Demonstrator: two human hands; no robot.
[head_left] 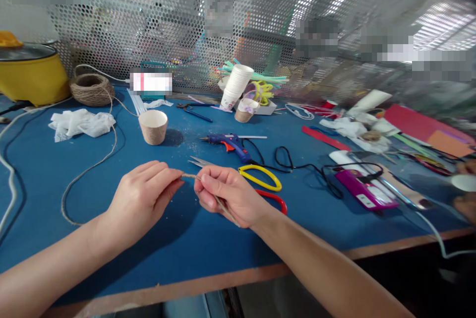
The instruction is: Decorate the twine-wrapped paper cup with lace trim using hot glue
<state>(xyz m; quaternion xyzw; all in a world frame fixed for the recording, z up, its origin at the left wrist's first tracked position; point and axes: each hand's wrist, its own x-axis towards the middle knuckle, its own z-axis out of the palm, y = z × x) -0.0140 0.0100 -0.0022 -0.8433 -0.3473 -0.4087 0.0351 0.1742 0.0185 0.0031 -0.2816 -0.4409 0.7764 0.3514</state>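
Forearms [55,263], two, bare, mine, entering from the lower corners above the brown-edged blue table [211,253]. Left hand [139,189]: nearly closed, fingers together, thumb and fingertips pinching the twine [190,176]. Right hand [226,191]: half curled, thumb pressed to the fingers on the same twine, its tail lying across my palm towards the wrist. Short length of twine stretched between the two hands, above the table. Scissors [261,179], one yellow and one red handle, partly hidden behind my right hand, blade tips showing. Power strip [366,191], purple, well to the right, a black plug in it. At the right edge, another person's hand [466,204], blurred. Glue gun [225,142], blue with orange trigger, lying beyond the scissors, nozzle to the left. Cup [153,130], tan outside, pale inside, upright beyond my left hand. Plastic bag [82,123], white, crumpled, left of the cup. Pliers [199,113], opened, behind the cup. Small basket [244,112], handled, just beside a tilted stack of paper cups [237,84]. Twine ball [91,91], a strand looping down behind my left forearm. Pot [33,77], yellow, lidded, far left. Mesh screen [167,35], perforated, behind everything.
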